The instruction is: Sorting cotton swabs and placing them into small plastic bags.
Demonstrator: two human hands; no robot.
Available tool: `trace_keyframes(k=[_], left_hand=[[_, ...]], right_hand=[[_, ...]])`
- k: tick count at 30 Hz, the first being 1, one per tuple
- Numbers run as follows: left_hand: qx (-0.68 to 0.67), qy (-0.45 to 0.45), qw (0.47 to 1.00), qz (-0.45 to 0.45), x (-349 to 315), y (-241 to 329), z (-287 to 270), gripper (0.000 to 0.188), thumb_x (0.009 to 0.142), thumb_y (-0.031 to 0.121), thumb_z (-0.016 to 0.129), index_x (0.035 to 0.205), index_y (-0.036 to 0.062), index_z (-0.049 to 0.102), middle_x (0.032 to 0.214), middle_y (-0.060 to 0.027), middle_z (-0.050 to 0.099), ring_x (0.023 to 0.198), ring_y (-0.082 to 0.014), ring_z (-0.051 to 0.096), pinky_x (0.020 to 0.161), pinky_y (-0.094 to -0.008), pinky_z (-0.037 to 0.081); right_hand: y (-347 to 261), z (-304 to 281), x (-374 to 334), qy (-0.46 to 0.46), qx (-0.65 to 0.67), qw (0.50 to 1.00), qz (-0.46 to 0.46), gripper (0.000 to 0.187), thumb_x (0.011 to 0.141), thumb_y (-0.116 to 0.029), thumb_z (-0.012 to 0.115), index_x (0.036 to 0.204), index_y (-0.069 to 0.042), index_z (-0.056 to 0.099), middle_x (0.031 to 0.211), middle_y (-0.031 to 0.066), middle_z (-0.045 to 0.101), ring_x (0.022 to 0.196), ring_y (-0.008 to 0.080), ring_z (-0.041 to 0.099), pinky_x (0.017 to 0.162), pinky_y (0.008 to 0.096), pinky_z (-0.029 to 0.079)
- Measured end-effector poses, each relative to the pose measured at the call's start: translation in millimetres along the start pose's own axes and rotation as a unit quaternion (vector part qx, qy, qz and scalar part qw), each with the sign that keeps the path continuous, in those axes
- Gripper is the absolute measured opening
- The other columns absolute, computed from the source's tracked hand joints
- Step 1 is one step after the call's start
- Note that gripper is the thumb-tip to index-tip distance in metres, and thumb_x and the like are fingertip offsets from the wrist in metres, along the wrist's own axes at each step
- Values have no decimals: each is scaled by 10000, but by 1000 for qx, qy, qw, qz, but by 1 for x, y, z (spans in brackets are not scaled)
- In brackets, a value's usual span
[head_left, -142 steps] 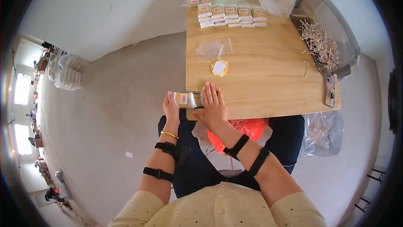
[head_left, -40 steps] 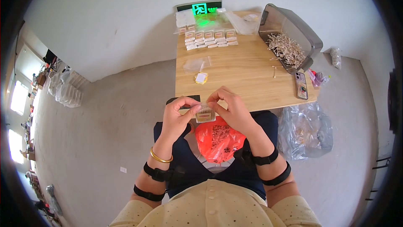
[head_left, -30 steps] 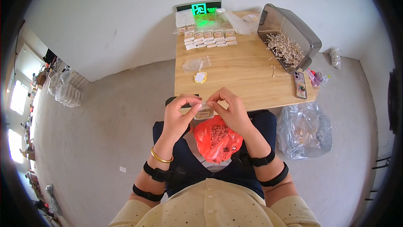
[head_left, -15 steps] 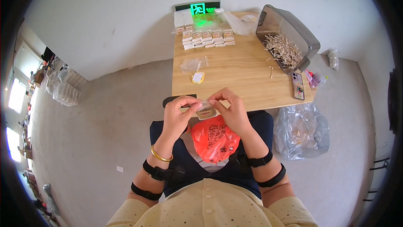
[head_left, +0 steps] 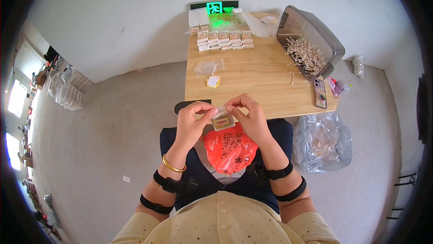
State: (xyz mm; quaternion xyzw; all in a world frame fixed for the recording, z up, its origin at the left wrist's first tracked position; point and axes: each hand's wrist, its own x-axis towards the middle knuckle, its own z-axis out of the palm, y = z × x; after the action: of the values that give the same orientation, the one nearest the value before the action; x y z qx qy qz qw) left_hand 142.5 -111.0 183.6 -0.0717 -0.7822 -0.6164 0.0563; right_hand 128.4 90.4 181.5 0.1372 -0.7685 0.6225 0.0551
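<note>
I see the small clear box of wooden sticks [head_left: 223,119] held above the lap, just off the near tabletop [head_left: 252,77] edge; left hand [head_left: 193,122] and right hand [head_left: 251,117] each pinch one end in a fingertip grip; I judge keeping it level over the red bag [head_left: 230,149] avoids spills

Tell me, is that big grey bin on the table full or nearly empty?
Partly filled: the grey bin lies open-topped, with a loose heap of pale sticks covering only part of its floor, much bare wall showing.

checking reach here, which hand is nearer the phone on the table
Right. The right hand is at the table's near edge, left of the phone. The left hand is farther left, beyond the small packet both hold.
</note>
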Motion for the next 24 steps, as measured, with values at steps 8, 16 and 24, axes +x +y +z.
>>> trace_keyframes(k=[8, 16, 24], left_hand=[[-8, -20, 999, -28, 0, 0, -2, 157, 914, 100, 782, 995, -33, 761, 931, -75, 769, 876, -118, 708, 803, -274, 565], [31, -13, 999, 15, 2, 6, 4, 139, 901, 95, 787, 984, -12, 755, 917, -70, 772, 875, -131, 716, 820, -284, 555], [50, -1, 998, 37, 4, 9, 9, 119, 891, 89, 787, 949, -7, 746, 898, -78, 769, 860, -151, 724, 820, -284, 553]], right_hand=[[5, 2, -1, 6, 8, 1000, 15, 134, 947, -106, 742, 987, 17, 710, 930, 69, 701, 906, 160, 653, 877, 313, 510], [-3, 1, 1, -3, -21, 1000, -17, 106, 932, -88, 742, 939, 11, 705, 921, 79, 686, 920, 191, 654, 903, 326, 491], [-7, 1, 2, 4, -32, 999, -38, 85, 899, -59, 757, 927, 7, 711, 929, 86, 680, 918, 216, 652, 893, 332, 490]])
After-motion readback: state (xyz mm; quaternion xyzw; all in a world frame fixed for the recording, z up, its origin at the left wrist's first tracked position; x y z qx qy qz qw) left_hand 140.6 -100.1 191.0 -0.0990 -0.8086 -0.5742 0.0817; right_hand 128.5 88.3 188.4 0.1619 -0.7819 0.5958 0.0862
